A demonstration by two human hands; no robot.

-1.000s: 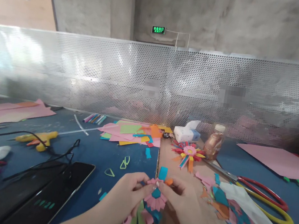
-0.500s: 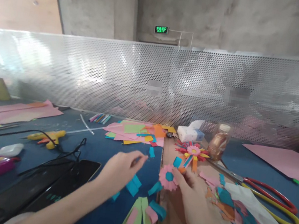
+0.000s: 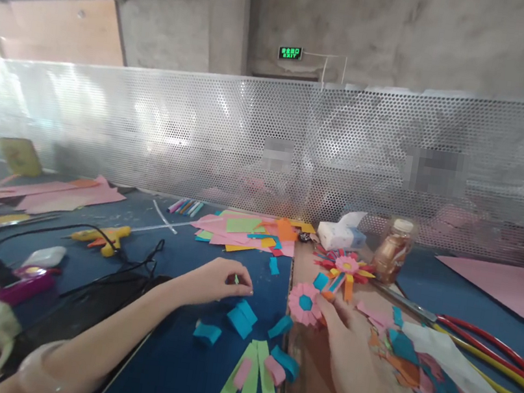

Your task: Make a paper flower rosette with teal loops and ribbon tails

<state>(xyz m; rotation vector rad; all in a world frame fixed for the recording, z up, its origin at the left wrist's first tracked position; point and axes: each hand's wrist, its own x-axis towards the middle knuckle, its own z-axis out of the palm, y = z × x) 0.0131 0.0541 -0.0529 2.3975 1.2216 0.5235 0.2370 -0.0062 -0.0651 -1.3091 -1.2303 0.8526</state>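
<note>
My right hand point(image 3: 344, 334) is closed on a pink paper flower point(image 3: 296, 304) with a blue centre, its thumb along the flower's right edge. Blue and orange paper bits show just behind that flower. My left hand point(image 3: 217, 282) hovers over the blue table, thumb and forefinger tips together. A speck of green shows in the gap between its fingers; whether it holds anything is not plain. Below the left hand lie curled blue paper strips point(image 3: 242, 318). Nearer me are green paper strips point(image 3: 249, 385), fanned out, with small pink pieces point(image 3: 243, 373) on them.
A finished-looking red and pink paper flower point(image 3: 346, 265), a tissue box point(image 3: 342, 236) and a brown bottle point(image 3: 391, 252) stand beyond. Scissors point(image 3: 489, 355) and paper scraps point(image 3: 406, 369) lie right. Leftward are a yellow glue gun point(image 3: 105, 239), black cable and purple power strip point(image 3: 27, 285).
My left hand has drawn slightly left and away from the flower, uncovering more blue strips. My right hand keeps the pink flower. The whole view has shifted a little to the right.
</note>
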